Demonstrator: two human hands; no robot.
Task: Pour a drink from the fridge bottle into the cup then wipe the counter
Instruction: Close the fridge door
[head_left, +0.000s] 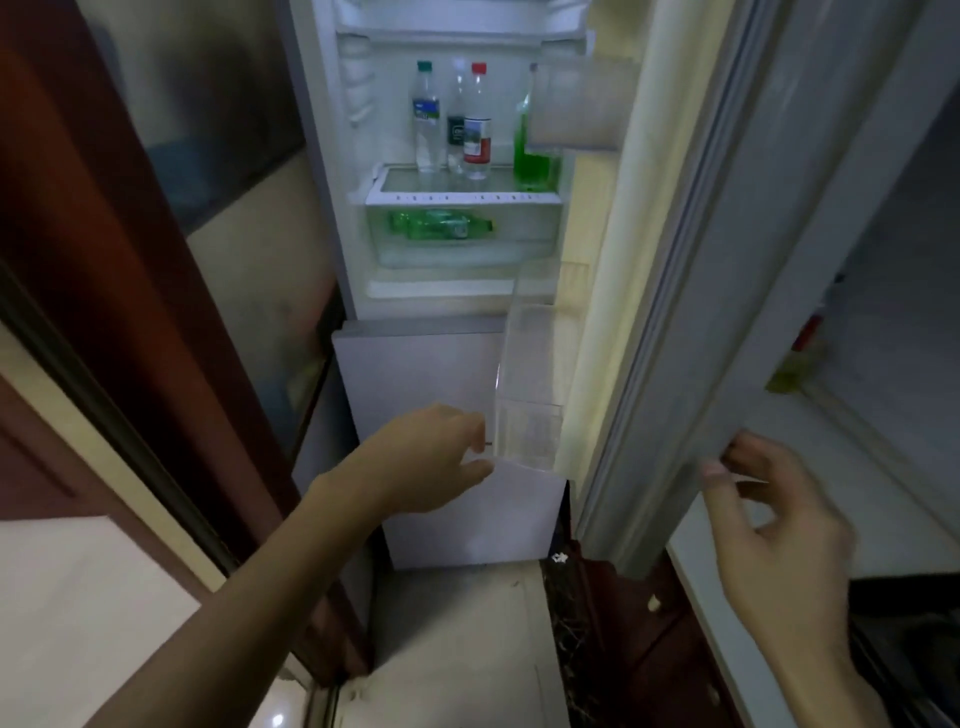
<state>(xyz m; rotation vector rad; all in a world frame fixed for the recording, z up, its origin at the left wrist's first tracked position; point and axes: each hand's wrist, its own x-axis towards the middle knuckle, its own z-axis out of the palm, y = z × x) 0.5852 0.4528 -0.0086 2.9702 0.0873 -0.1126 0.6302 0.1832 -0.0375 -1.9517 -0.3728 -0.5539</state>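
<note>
The fridge stands open in front of me. On its glass shelf (462, 196) stand three clear bottles: one with a green cap (426, 117), one with a white cap (457, 122), one with a red cap (478, 124). A bottle of green liquid (527, 145) stands at the shelf's right, partly behind a door bin. A green bottle (441, 224) lies in the drawer below. My left hand (431, 457) reaches forward, low, fingers loosely apart, holding nothing. My right hand (769, 514) is at the edge of the open fridge door (675, 312), fingers curled near it. No cup is in view.
Clear door bins (530, 395) jut from the open door between my hands. The closed freezer door (431, 374) is below the shelves. A dark red wooden frame (130, 260) lines the left. A pale counter (857, 441) runs along the right.
</note>
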